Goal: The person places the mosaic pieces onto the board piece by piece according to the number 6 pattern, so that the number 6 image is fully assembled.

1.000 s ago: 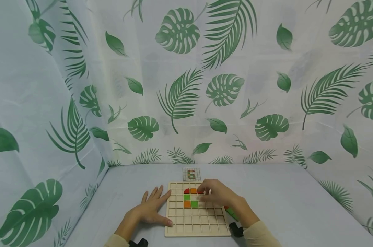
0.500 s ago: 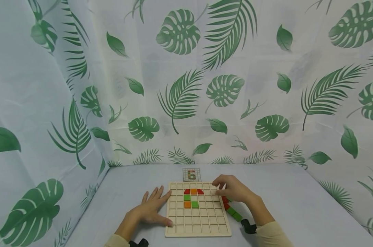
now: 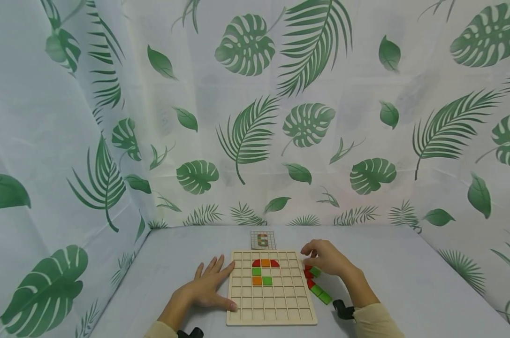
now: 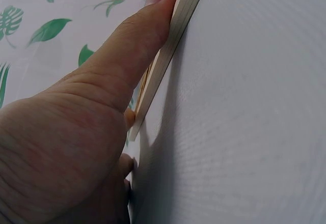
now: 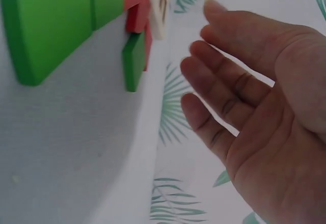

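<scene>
A pale wooden grid board (image 3: 271, 303) lies on the table. Its upper part bears several tiles: two red rounded-corner ones, orange squares such as this orange tile (image 3: 257, 280), and green squares such as this green tile (image 3: 267, 280). My left hand (image 3: 206, 284) rests at the board's left side, fingers spread, thumb (image 4: 137, 40) on its edge. Just beyond the right edge hovers my right hand (image 3: 327, 257), its fingers loosely bent and nothing between them in the right wrist view. Close below it are loose red tiles (image 3: 308, 274) and a loose green tile (image 3: 315, 272).
A small card (image 3: 262, 240) with a coloured figure like a 6 on a grid lies behind the board. More loose green tiles (image 3: 324, 297) sit in a row by the board's right edge. Leaf-printed cloth (image 3: 255, 131) hangs at the back and sides.
My right hand has moved right, off the board to beside the loose tiles, leaving a red tile showing in the top row. My left hand has stayed in place.
</scene>
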`<act>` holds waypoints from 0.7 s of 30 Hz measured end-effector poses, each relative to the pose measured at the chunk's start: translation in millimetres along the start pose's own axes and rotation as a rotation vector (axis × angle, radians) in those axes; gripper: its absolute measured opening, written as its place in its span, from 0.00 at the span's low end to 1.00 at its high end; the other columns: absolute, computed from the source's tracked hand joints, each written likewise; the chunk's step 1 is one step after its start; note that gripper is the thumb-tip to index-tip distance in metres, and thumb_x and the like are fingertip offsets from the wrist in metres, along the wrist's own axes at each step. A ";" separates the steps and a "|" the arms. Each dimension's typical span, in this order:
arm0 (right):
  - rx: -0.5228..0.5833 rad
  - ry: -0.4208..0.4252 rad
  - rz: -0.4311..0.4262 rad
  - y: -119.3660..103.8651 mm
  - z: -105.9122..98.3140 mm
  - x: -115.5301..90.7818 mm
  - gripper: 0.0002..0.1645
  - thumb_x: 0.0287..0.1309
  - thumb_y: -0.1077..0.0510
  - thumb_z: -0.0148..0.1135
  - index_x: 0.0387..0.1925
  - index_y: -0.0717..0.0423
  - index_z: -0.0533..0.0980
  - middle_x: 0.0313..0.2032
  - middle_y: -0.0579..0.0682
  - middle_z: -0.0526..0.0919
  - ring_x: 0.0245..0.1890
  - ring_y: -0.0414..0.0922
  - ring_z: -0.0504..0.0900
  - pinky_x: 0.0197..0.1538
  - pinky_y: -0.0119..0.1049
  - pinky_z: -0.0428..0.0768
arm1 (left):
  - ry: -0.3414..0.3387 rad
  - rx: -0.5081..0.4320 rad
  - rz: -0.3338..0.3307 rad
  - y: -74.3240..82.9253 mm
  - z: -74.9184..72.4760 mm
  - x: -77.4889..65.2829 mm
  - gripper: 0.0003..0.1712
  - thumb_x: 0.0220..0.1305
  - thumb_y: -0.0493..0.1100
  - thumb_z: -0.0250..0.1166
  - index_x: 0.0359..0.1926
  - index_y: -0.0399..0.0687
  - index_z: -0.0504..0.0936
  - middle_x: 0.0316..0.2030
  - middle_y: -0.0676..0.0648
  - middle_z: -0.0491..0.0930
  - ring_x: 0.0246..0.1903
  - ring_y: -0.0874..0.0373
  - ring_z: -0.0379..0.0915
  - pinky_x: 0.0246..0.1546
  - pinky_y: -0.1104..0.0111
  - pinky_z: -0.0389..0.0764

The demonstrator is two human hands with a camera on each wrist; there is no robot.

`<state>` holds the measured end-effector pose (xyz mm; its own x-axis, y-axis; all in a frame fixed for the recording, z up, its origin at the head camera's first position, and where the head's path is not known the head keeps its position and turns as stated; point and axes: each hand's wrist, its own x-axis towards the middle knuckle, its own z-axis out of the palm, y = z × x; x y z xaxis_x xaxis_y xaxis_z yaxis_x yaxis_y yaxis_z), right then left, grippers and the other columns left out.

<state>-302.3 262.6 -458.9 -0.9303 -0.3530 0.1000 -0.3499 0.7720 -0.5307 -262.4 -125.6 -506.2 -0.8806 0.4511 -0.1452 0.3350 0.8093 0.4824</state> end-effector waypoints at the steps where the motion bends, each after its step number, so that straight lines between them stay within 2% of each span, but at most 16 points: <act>1: 0.003 -0.005 0.037 0.3 1.1 0.4 0.12 0.60 0.62 0.74 0.46 0.60 0.86 0.38 0.49 0.86 0.36 0.43 0.78 0.35 0.34 0.79 | 0.000 -0.004 0.001 0.1 -0.1 -0.2 0.71 0.44 0.79 0.75 0.83 0.56 0.56 0.83 0.35 0.42 0.83 0.35 0.33 0.76 0.30 0.33; 5: 0.016 -0.025 0.141 4.4 5.9 2.4 0.11 0.58 0.61 0.76 0.43 0.57 0.87 0.35 0.46 0.84 0.35 0.43 0.78 0.36 0.36 0.80 | -0.001 -0.007 0.004 0.9 -0.5 -0.6 0.71 0.45 0.78 0.75 0.83 0.56 0.56 0.83 0.35 0.42 0.83 0.35 0.33 0.76 0.30 0.33; 7: 0.006 -0.034 0.153 7.8 8.1 3.1 0.10 0.57 0.62 0.77 0.41 0.56 0.87 0.34 0.45 0.83 0.35 0.42 0.78 0.36 0.36 0.80 | 0.000 -0.006 0.005 1.4 -1.3 -1.0 0.71 0.45 0.78 0.75 0.83 0.55 0.56 0.83 0.35 0.42 0.83 0.35 0.33 0.76 0.30 0.33; 15: 0.002 -0.038 0.113 18.4 13.4 5.4 0.06 0.55 0.66 0.76 0.33 0.56 0.85 0.29 0.45 0.82 0.29 0.42 0.77 0.31 0.35 0.79 | -0.002 -0.006 0.003 2.8 -1.8 -0.8 0.71 0.45 0.78 0.75 0.83 0.55 0.55 0.83 0.35 0.42 0.83 0.35 0.32 0.76 0.30 0.32; 21: 0.033 -0.061 0.065 18.4 16.3 6.5 0.11 0.56 0.68 0.74 0.31 0.54 0.78 0.26 0.45 0.79 0.28 0.42 0.76 0.29 0.33 0.77 | -0.002 -0.001 -0.002 1.2 -1.5 -1.1 0.71 0.45 0.78 0.75 0.83 0.55 0.56 0.83 0.35 0.42 0.83 0.35 0.33 0.76 0.30 0.33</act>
<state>-313.0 265.9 -481.8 -0.9421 -0.3349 0.0135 -0.2842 0.7768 -0.5619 -261.5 -125.6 -504.2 -0.8804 0.4506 -0.1480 0.3333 0.8099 0.4827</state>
